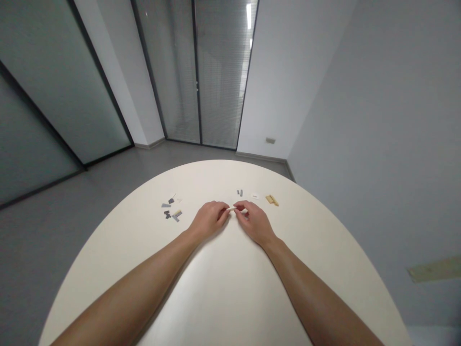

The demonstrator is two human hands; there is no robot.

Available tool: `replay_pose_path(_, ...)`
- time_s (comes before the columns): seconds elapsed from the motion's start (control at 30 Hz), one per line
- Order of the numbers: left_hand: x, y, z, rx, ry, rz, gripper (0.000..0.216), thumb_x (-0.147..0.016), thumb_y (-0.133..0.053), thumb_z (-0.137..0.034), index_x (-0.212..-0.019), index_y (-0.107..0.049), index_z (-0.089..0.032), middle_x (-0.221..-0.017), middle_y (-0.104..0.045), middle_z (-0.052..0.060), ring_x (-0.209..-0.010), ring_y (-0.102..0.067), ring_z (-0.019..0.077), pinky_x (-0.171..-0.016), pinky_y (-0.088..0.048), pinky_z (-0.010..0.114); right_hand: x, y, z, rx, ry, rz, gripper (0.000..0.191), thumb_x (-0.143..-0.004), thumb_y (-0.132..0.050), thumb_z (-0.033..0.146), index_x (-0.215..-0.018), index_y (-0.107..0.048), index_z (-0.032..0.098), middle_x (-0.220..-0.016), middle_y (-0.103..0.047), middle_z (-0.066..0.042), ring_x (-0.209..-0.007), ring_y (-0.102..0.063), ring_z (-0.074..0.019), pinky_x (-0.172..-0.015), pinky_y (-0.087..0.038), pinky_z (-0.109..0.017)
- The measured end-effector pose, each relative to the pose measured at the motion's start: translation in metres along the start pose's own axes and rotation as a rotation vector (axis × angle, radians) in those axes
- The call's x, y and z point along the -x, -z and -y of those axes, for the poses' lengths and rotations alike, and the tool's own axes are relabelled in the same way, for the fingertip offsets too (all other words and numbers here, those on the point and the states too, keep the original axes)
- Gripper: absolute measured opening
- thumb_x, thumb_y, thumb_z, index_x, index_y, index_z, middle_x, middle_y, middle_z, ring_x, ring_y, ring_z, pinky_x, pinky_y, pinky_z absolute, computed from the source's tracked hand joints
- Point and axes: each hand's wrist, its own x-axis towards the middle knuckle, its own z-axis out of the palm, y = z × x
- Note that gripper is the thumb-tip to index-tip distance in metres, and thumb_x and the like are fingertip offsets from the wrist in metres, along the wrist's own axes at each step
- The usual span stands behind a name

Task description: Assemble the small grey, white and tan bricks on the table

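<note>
Between my two hands is a small, thin white piece (231,208), held roughly level just above the table. My left hand (212,217) pinches its left end between thumb and fingers. On its other end, the thumb and fingertips of my right hand (254,221) are closed. The fingers cover both ends, so its full shape is hidden. Just beyond my hands lie two small grey pieces (241,192). Past my right hand are a flat white piece (255,196) and some tan-yellow pieces (271,199).
Left of my hands, several small pieces lie on the round white table (223,288): dark grey ones (171,201), a flat grey one (166,205) and a grey-and-yellow group (177,215). Beyond the table's curved edge stand glass panels (219,72) and a white wall (281,86).
</note>
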Motion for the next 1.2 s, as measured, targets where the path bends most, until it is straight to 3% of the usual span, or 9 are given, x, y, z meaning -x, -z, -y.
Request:
replay_pose_path(0.6,0.0003,-0.0009,0.0009,0.007,0.017,-0.016,0.024,-0.098,-0.047,-0.031,-0.105,-0.067,-0.02,-0.094,-0.072,0.006,-0.087,-0.063,0.0209,-0.078,-0.047,0.034,0.0009,0.0005,0.0003,-0.028,0.034,0.019,0.018,-0.096,-0.054,0.025,-0.109,-0.066,0.026,-0.107,-0.072,-0.003,-0.098,-0.064,-0.0186,-0.084,-0.05,-0.032)
replay_pose_path(0.83,0.0015,-0.0013,0.0036,0.052,-0.013,-0.018,0.027,-0.092,-0.054,-0.023,-0.117,-0.062,-0.024,-0.106,-0.072,0.005,-0.098,-0.064,0.0216,-0.088,-0.049,0.036,0.0001,0.0007,0.0019,-0.004,0.016,0.018,0.018,-0.095,-0.055,0.023,-0.109,-0.066,0.026,-0.104,-0.072,-0.003,-0.096,-0.065,-0.0189,-0.082,-0.05,-0.032)
replay_pose_path(1.2,0.0024,-0.002,0.0064,0.044,-0.028,-0.08,0.019,-0.096,-0.053,-0.028,-0.11,-0.065,-0.024,-0.101,-0.071,0.004,-0.096,-0.065,0.0194,-0.085,-0.05,0.034,0.0003,-0.0001,0.001,-0.053,0.009,0.033,0.018,-0.094,-0.058,0.025,-0.111,-0.064,0.025,-0.104,-0.072,-0.004,-0.094,-0.066,-0.018,-0.08,-0.051,-0.031)
